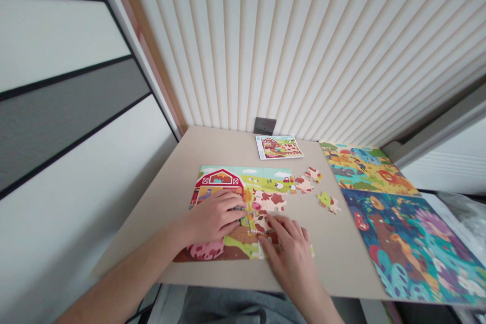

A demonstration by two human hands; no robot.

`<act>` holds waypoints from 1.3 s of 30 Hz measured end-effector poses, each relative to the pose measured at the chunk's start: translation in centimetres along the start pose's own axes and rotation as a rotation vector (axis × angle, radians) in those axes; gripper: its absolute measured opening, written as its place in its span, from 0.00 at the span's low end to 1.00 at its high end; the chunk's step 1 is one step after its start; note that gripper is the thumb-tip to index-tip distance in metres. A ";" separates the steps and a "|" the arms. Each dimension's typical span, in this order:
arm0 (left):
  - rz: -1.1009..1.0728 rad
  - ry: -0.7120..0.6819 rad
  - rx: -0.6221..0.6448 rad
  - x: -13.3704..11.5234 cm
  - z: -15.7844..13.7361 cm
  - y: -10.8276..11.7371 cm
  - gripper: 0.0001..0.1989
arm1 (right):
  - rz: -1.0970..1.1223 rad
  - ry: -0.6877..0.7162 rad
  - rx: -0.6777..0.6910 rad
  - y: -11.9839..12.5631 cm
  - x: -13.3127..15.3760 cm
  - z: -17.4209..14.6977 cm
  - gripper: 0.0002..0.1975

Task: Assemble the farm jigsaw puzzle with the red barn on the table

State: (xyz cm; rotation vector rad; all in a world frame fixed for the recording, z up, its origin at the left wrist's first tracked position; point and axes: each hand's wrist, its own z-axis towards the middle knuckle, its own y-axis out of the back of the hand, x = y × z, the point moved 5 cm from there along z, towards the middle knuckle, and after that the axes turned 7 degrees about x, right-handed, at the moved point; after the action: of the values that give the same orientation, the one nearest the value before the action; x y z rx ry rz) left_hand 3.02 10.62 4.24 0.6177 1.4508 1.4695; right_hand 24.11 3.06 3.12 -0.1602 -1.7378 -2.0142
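Note:
A farm jigsaw puzzle (235,174), partly put together, lies on the table before me. My left hand (220,215) rests flat on its barn side, fingers stretched to the right. Over the lower right part, my right hand (288,245) has thumb and forefinger at a brown-and-white puzzle piece (260,224); the hand hides part of the pieces beneath it. Above it is the cow's head and body (269,201). Loose cow-patterned pieces (304,184) lie near the puzzle's upper right edge, and a green-and-pink pair of pieces (328,201) lies farther right.
A reference picture card (281,147) lies at the back of the beige table (152,197). Two finished-looking puzzles, a yellow savanna scene (368,169) and a dark blue forest scene (413,245), cover the right side. A ribbed wall with a dark socket (265,125) stands behind.

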 end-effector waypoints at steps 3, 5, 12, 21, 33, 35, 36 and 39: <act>-0.008 -0.068 0.009 -0.4 0.0 0.1 0.14 | 0.027 0.036 0.031 -0.1 -0.3 0.0 0.16; -0.007 -0.095 0.020 -0.7 0.2 0.1 0.15 | 0.044 0.040 0.026 -0.1 -0.3 0.0 0.14; -0.017 -0.111 0.044 -1.0 0.5 -0.6 0.17 | 0.048 0.055 -0.037 0.1 0.3 -0.6 0.13; -0.050 -0.100 0.043 -1.1 0.8 -0.6 0.17 | 0.026 0.049 -0.044 0.4 0.8 -0.2 0.13; -0.016 -0.072 0.043 -0.7 0.7 -0.4 0.12 | 0.007 0.054 0.016 0.3 1.0 0.3 0.13; -0.003 -0.082 0.039 -0.7 0.7 -0.4 0.12 | 0.006 0.056 0.017 0.3 0.9 0.2 0.13; 0.006 -0.091 0.039 -0.8 0.7 -0.4 0.12 | 0.008 0.058 0.018 0.2 0.9 0.2 0.14; 0.023 -0.110 0.051 -0.9 0.7 -0.3 0.12 | 0.017 0.051 0.019 0.2 0.7 0.2 0.15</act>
State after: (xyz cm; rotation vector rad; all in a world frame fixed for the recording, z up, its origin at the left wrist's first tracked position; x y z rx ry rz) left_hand 4.10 10.14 4.30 0.7375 1.4033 1.3981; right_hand 23.55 3.02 3.56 -0.1163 -1.7172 -1.9721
